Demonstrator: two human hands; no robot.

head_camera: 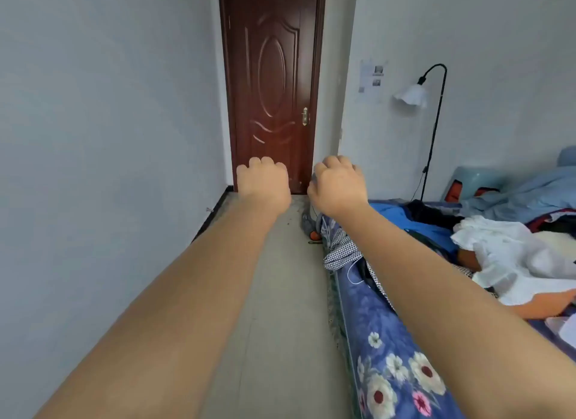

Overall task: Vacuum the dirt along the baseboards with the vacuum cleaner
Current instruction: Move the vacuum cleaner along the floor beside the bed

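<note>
Both my arms reach straight ahead over the floor. My left hand (pixel 263 181) and my right hand (pixel 338 183) are seen from the back, fingers curled under, with nothing visible in either. A grey object with an orange part (pixel 308 223), possibly the vacuum cleaner, lies on the floor just beyond my right hand, against the bed's corner; most of it is hidden. A dark baseboard (pixel 208 219) runs along the foot of the left wall towards the door. Small dark specks of dirt (pixel 288 222) dot the pale floor near the door.
A closed brown door (pixel 271 85) ends the narrow floor strip (pixel 280 309). A bed with a blue flowered cover (pixel 383 350), piled with clothes, fills the right side. A black floor lamp (pixel 431 131) stands by the right wall. The left wall (pixel 93 138) is bare.
</note>
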